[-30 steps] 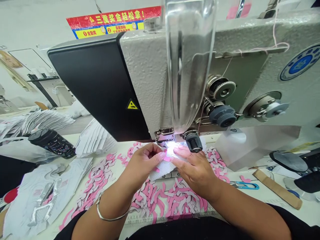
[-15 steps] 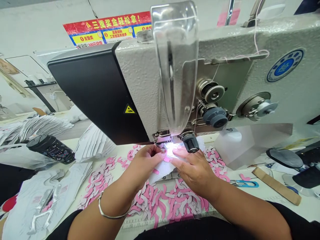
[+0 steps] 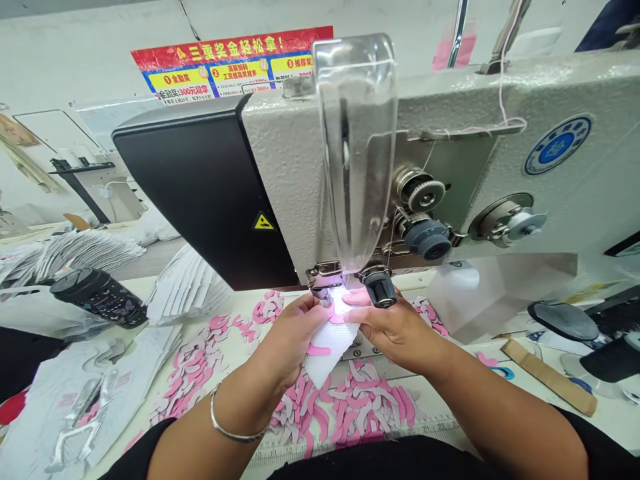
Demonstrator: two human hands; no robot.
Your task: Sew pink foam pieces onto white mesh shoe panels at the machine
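Note:
Under the lit needle area of a sewing machine (image 3: 283, 153), a white textured fabric piece (image 3: 326, 363) lies with one corner pointing towards me. A short pink strip (image 3: 319, 350) shows on it, and another pink patch (image 3: 341, 319) lies between my fingertips. My left hand (image 3: 294, 333) pinches the fabric's left edge close by the presser foot. From the right, my right hand (image 3: 397, 330) grips the other edge, thumb on top and fingers reaching towards the needle. The bright light and the machine head partly hide the fingertips and the needle.
Loose pink and white curved pieces (image 3: 373, 400) cover the table around the machine bed. At left stand a black patterned tumbler (image 3: 100, 298) and stacked white pieces (image 3: 187, 287). On the right lie a brown strip (image 3: 550, 377) and blue-handled snips (image 3: 503, 372).
The white fabric has turned, so its near corner now points down towards me. My right hand has shifted its grip along the edge. The camera view has tilted slightly.

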